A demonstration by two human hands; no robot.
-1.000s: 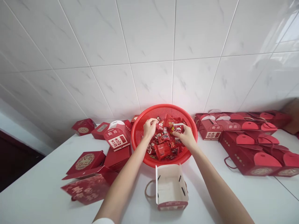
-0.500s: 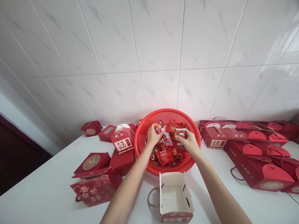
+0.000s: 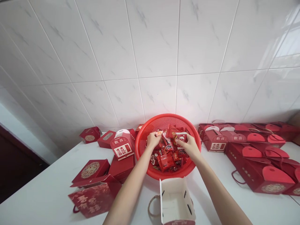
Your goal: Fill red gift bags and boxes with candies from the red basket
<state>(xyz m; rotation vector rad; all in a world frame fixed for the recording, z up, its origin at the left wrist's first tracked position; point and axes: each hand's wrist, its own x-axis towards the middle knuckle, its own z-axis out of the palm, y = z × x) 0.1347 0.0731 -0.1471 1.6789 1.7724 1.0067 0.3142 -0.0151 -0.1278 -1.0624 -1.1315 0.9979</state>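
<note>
Both of my hands are over a red plastic basket [image 3: 150, 170] heaped with wrapped candies [image 3: 167, 161]. My left hand [image 3: 153, 139] is closed on a small orange-and-pink candy [image 3: 159, 133] between thumb and fingers. Between the fingers of my right hand [image 3: 188, 145] is a red-and-white candy packet [image 3: 181, 137]. In front of the basket, nearest me, stands an open gift box [image 3: 174, 200] with a white inside and a twine handle at its left; nothing shows inside it.
Several red gift boxes [image 3: 254, 168] stand in rows at the right. More red boxes [image 3: 93, 198] lie at the left, one with its lid raised. A white box-topped carton with red lettering [image 3: 122, 148] leans near the basket. A tiled wall [image 3: 157, 97] rises behind the white table [image 3: 44, 187].
My left hand has lifted slightly off the pile, with a small candy now showing in its fingertips. My right hand still holds its packet. The view has tilted up a little.
</note>
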